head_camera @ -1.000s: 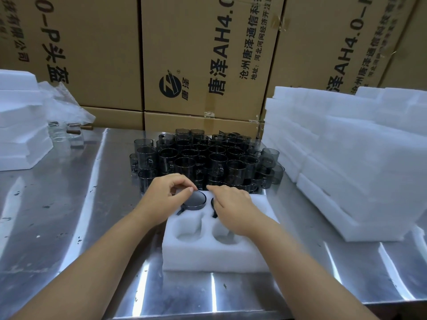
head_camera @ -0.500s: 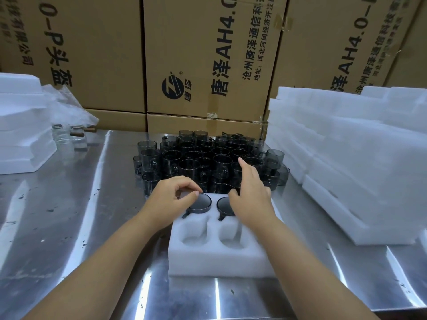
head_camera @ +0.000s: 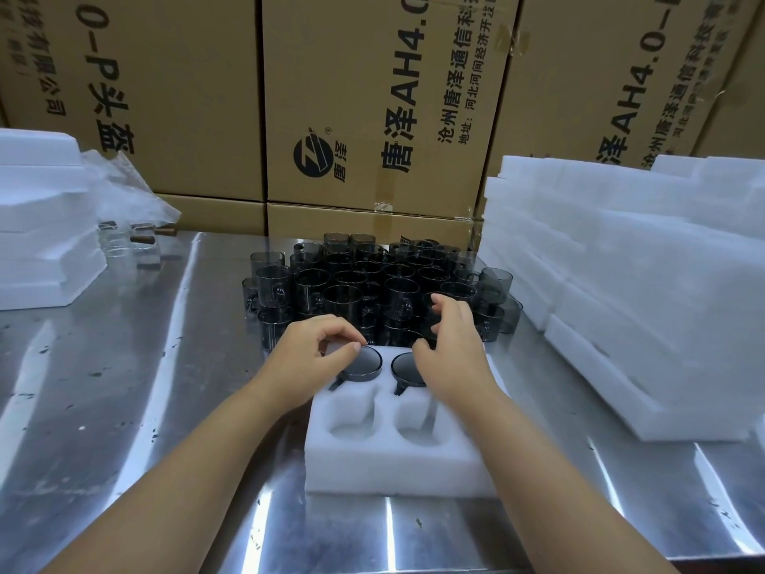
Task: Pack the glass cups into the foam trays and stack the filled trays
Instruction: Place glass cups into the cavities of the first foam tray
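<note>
A white foam tray (head_camera: 393,464) lies on the steel table in front of me. Its two far pockets each hold a dark glass cup: the left cup (head_camera: 366,363) and the right cup (head_camera: 402,368). The two near pockets hold nothing. My left hand (head_camera: 310,360) pinches the far rim of the left cup with thumb and forefinger. My right hand (head_camera: 453,354) hovers past the right cup, its bent fingers spread over the front row of a dense cluster of dark glass cups (head_camera: 352,279) behind the tray, gripping nothing that I can see.
A tall stack of white foam trays (head_camera: 621,292) stands at the right, another foam stack (head_camera: 41,242) at the left. Clear glasses (head_camera: 124,246) and a plastic bag (head_camera: 124,188) lie at the back left. Cardboard boxes (head_camera: 372,97) wall off the table's far edge.
My right hand has left the right cup in its pocket and moved forward over the cup cluster, its fingers now bent. My left hand stays at the left cup's rim.
</note>
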